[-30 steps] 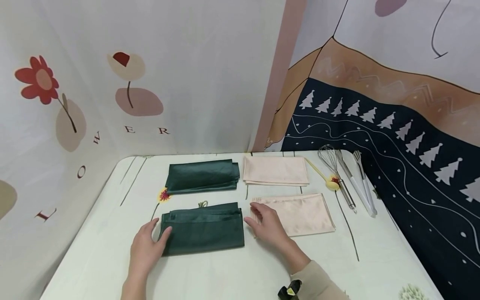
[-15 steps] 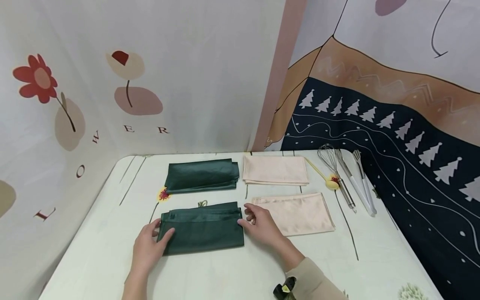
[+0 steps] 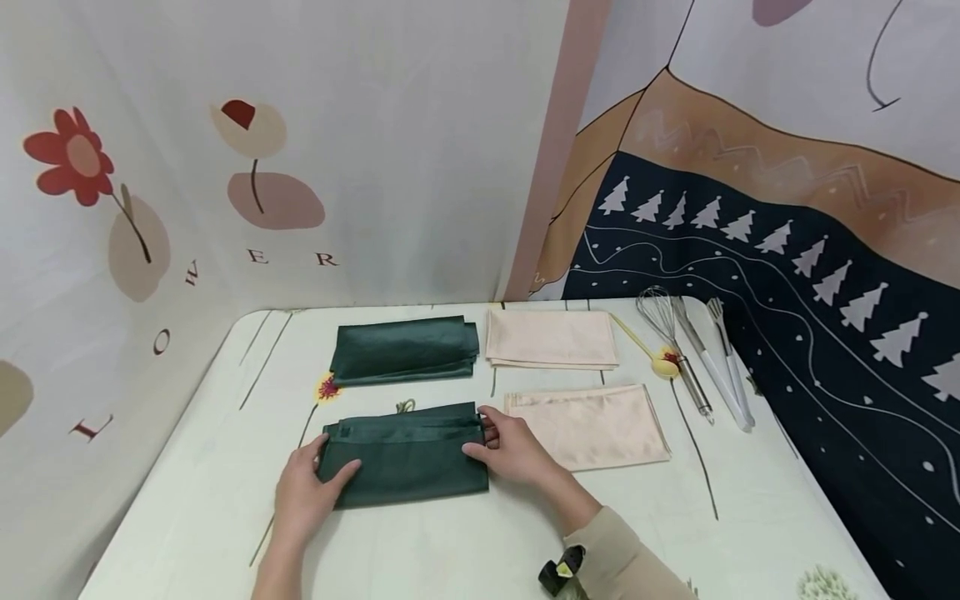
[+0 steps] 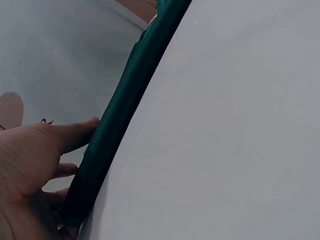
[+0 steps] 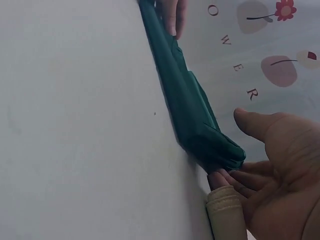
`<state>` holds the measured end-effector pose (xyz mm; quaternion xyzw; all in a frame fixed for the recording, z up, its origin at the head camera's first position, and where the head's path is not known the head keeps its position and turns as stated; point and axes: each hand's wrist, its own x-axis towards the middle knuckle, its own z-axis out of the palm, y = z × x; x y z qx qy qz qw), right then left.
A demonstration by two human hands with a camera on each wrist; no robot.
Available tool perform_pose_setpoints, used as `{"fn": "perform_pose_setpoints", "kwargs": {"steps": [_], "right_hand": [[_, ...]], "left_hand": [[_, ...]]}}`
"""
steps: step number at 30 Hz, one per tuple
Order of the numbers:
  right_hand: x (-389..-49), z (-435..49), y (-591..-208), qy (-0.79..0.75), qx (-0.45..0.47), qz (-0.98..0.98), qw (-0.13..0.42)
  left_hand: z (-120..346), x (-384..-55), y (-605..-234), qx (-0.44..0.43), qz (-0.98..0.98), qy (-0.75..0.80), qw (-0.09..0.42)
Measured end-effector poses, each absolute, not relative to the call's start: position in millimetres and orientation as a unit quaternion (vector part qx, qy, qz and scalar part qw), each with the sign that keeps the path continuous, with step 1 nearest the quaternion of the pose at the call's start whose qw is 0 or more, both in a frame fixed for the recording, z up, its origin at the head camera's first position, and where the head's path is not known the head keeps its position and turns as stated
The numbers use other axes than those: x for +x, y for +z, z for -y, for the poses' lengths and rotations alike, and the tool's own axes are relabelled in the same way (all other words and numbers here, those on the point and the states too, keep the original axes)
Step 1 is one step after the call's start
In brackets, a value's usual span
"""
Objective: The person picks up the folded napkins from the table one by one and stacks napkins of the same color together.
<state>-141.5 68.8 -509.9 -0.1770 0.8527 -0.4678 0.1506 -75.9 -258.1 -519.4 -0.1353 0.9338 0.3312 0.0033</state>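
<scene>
A folded dark green satin cloth (image 3: 412, 471) lies flat on the table between both hands. At its left end is my left hand (image 3: 303, 492), with the thumb stretched over the top and the other fingers along the edge. In the left wrist view, the fingertips meet the end of the green cloth (image 4: 117, 115). My right hand (image 3: 517, 450) is at the opposite end. The right wrist view shows its thumb raised apart from the green cloth (image 5: 187, 115), while the other fingers reach its lower edge.
Behind lies another folded green cloth (image 3: 405, 354). Two folded pale pink cloths, one at the back (image 3: 551, 340) and one in front (image 3: 600, 429), lie to the right. Further right are a yellow spoon (image 3: 663, 367), a whisk (image 3: 686, 371) and tongs (image 3: 731, 375).
My right hand has moved left from the front pink cloth to the green cloth's right end. The left hand has shifted slightly right, its thumb further over the green cloth.
</scene>
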Motion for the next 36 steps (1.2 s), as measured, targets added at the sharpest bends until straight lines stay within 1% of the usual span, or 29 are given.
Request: {"fn": "perform_pose_setpoints", "kwargs": {"steps": [6,11,15,22,30,33,36], "right_hand": [[-141.4,-64.2,-511.2,-0.536,-0.125,-0.815,0.182],[-142.1,-60.4,-515.4,-0.561,-0.112,-0.797,0.194],[-142.0,-56.4,-514.3,-0.577,-0.119,-0.785,0.191],[-137.8,-51.9,-511.3,-0.630,-0.105,-0.744,0.194],[-135.8,-49.3,-510.0,-0.658,-0.067,-0.725,0.189],[-135.8,-48.7,-511.9,-0.670,-0.058,-0.716,0.188],[-135.4,-48.0,-513.3,-0.694,-0.044,-0.693,0.189]], "left_hand": [[254.6,-75.4,-514.1,-0.155,-0.916,0.369,0.032],[250.3,-75.0,-511.3,-0.172,-0.896,0.409,0.035],[245.4,-74.9,-509.0,-0.176,-0.884,0.432,0.029],[242.8,-73.7,-505.5,-0.191,-0.851,0.489,-0.003],[247.9,-75.4,-505.6,-0.259,-0.775,0.575,-0.036],[249.8,-76.7,-504.9,-0.269,-0.747,0.607,-0.031],[252.2,-78.1,-503.3,-0.271,-0.715,0.644,-0.010]]}}
